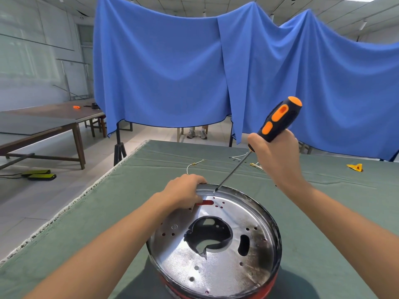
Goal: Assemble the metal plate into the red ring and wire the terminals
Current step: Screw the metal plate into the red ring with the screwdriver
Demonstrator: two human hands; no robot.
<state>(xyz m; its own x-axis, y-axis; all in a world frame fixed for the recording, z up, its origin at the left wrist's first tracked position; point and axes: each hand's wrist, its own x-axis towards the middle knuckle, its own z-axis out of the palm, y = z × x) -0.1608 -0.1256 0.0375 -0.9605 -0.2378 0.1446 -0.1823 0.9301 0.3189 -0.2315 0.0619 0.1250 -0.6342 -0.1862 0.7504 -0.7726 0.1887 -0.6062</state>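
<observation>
The right hand (275, 157) is wrapped around the lower part of the black and orange handle of a screwdriver (262, 135). The tool's long axis runs on a slant: the handle end points up, far and to the right, while the thin shaft slopes down, near and to the left. Its tip meets the far rim of the metal plate (216, 253).

The left hand (183, 192) grips the far-left edge of that plate, fingers curled over the rim and the thumb on the shiny face beside a red-showing slot.

The plate is a round, shiny disc with a large central opening, an oval slot to its right and many small holes. It sits in the red ring (218, 295), whose red band shows only below the plate's near edge.

Both rest near the front of a table under a green cloth (112, 212). Farther back on the cloth lie thin wires with terminals (195, 164), and a small yellow piece (355, 167) lies far right. A blue curtain (194, 67) hangs behind.
</observation>
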